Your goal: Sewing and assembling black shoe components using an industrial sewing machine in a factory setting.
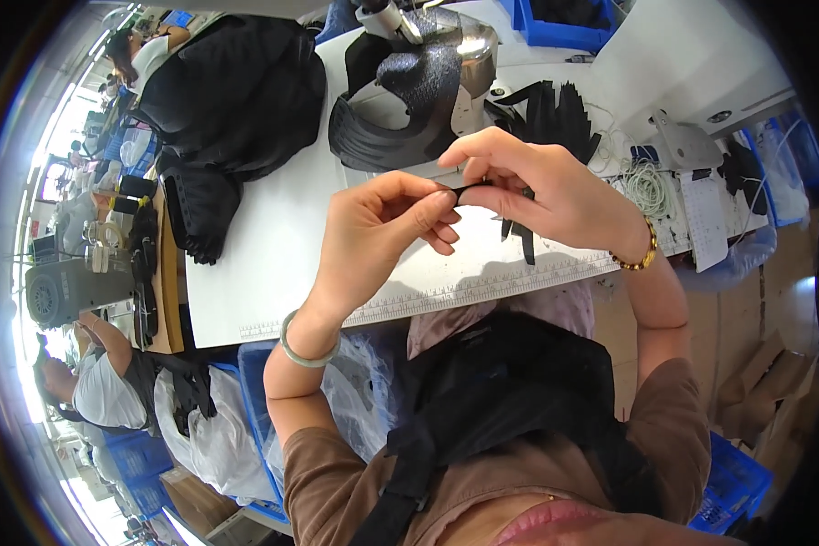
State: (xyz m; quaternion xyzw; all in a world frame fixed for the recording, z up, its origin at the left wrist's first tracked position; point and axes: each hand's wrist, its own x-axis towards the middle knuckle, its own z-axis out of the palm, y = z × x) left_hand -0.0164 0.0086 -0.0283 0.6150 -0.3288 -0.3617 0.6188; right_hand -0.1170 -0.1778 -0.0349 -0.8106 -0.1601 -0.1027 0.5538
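Both my hands are raised over the near part of the white worktable, fingertips almost meeting. A small black strip spans the gap between them. My left hand, with a pale bangle at its wrist, pinches one end between thumb and fingers. The other end is gripped by my right hand, whose wrist wears a beaded bracelet; its index finger arches above the strip. Just beyond them lies a curved black padded piece by the sewing machine. A pile of black strips sits behind my right hand.
A large heap of black fabric covers the table's left side. Tangled pale thread lies at the right. Along the front edge runs a ruler. A blue bin stands at the back. Other people work at the far left.
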